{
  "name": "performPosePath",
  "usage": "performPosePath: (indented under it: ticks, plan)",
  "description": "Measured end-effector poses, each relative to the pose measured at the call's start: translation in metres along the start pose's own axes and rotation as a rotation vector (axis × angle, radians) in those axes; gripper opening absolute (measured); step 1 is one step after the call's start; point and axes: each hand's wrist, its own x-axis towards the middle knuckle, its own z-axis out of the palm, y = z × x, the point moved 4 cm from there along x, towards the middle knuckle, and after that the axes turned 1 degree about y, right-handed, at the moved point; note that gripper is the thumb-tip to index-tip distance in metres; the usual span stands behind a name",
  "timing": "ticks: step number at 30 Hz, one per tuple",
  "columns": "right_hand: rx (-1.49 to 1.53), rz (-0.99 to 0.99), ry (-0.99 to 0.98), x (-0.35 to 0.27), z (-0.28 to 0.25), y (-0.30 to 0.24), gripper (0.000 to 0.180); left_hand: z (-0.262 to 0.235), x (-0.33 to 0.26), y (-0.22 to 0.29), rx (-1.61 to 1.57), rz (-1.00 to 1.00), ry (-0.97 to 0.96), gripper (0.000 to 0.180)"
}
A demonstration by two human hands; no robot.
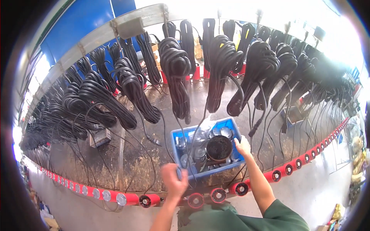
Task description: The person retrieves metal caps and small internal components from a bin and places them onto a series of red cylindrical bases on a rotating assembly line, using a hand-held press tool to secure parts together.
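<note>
Where the worn dark bench (115, 161) meets its near edge, a blue plastic crate (231, 127) stands at centre, filled with round silver-faced lamp units (225, 132) packed close together. One round black lamp housing (219, 148) sits on top of them, toward the crate's near right.

Left hand (174, 180): curled at the crate's near left corner, touching the rim; whether the fingers grip the rim or a black cable there cannot be told.

Right hand (243, 146): inside the crate at its right wall, just beside the black housing, fingers bent downward among the units; what it has hold of, if anything, cannot be told. Green sleeve (285, 219) at the lower right.

Coiled black cable bundles (175, 65): hung in a long row from a grey overhead rail (96, 36) across the far side, left to right, loose ends trailing down to the bench and into the crate.

Red round fittings (218, 195): lined along the near edge of the bench, curving from left to right; several on the left carry silver lenses (121, 199), those near centre show dark centres.

Small grey box (99, 137): on the bench, left, well apart from the crate.
</note>
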Motion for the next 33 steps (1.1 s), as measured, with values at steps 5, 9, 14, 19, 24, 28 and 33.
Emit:
performPosePath:
  ticks: [5,9,14,19,24,28,33]
  plan:
    - [-0.172,-0.01,0.136,-0.006,-0.007,0.022,0.039,0.083,-0.058,0.009,0.313,0.261,-0.49,0.057]
    - [-0.296,-0.054,0.181,-0.009,-0.007,0.025,0.031,0.091,-0.069,0.015,0.386,0.209,-0.679,0.058]
    - [-0.244,-0.107,0.19,-0.028,-0.002,0.033,0.032,0.087,-0.068,0.003,0.474,0.179,-0.847,0.049]
    - [-0.05,-0.108,0.174,-0.042,-0.013,0.026,0.056,0.058,-0.009,0.038,-0.04,0.085,-0.35,0.024]
    - [0.094,-0.139,0.274,-0.053,-0.026,0.004,0.058,0.099,0.01,-0.068,-0.409,-0.461,0.047,0.012]
    - [0.186,-0.435,0.43,-0.065,-0.043,-0.01,0.05,0.131,-0.008,-0.132,-0.483,-0.598,-0.309,0.022]
    - [0.146,-0.818,0.347,-0.086,-0.05,-0.056,0.024,0.165,-0.005,-0.103,0.071,-0.213,-1.011,0.033]
